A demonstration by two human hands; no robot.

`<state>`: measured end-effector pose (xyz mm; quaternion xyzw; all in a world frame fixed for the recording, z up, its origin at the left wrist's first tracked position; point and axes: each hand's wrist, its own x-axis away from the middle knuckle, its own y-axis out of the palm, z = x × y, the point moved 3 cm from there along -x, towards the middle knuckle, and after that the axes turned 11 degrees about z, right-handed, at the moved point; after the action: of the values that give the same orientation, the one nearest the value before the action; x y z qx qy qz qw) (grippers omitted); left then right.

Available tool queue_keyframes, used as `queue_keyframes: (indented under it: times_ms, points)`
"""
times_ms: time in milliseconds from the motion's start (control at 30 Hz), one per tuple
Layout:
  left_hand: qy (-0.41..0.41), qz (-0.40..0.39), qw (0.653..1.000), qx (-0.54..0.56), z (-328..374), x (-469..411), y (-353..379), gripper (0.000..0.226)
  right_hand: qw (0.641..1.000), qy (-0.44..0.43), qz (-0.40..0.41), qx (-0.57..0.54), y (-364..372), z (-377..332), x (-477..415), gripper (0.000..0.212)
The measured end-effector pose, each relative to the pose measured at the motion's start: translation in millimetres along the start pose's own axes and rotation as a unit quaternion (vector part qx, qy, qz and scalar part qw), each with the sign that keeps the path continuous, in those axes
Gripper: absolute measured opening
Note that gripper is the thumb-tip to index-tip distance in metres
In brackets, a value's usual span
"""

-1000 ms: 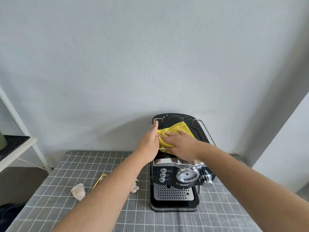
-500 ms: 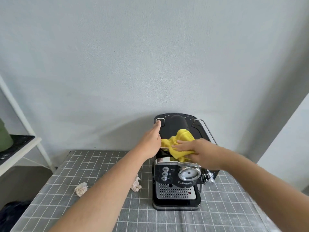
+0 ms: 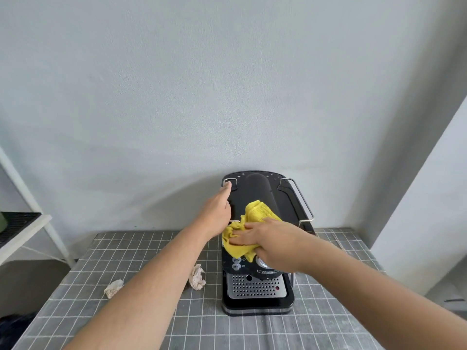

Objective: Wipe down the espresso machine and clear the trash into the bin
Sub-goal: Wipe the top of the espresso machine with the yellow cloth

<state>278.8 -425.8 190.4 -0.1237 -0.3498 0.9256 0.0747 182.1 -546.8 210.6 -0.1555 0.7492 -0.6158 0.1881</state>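
The espresso machine stands at the back of the checked table. Its wiping is judged to be under way. A yellow cloth is pressed on its top front edge by the right hand, fingers straight. Its left side is steadied by the left hand, fingers likewise extended. The front panel is called for next, then the paper wad and second wad. Since half a second ago the cloth has been drawn forward over the chrome strip.

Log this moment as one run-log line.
phase: wiping | right hand: presses yellow cloth on espresso machine top | left hand: rests on machine's left edge | trash: two crumpled papers on table
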Motion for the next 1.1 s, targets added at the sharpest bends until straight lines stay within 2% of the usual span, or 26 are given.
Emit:
queue_keyframes:
  times_ms: [267,467,667,767,867,1000,1100]
  points:
    - [-0.005,-0.012,0.999,-0.036,-1,-2,-1,0.056,0.992,0.100,0.036,-0.072,-16,33,32,0.061]
    - [0.013,-0.012,0.999,-0.035,0,1,-1,0.054,0.996,0.083,0.015,-0.013,-2,5,22,0.055]
    - [0.018,-0.009,0.999,-0.025,-2,1,2,0.055,0.980,0.189,0.025,0.049,3,10,21,0.058]
    - [0.019,-0.012,0.999,-0.024,-4,1,4,0.055,0.978,0.206,-0.004,0.044,1,29,-13,0.060]
    - [0.026,-0.020,0.999,-0.036,-5,1,3,0.056,0.972,0.234,0.008,0.020,0,46,-39,0.058]
    - [0.035,-0.059,0.991,-0.111,-2,-11,-2,0.058,0.971,0.236,0.033,0.022,9,42,-31,0.057]
    - [0.019,-0.075,0.989,-0.129,-1,-24,-3,0.059,0.971,0.236,0.021,0.027,10,39,-23,0.058]
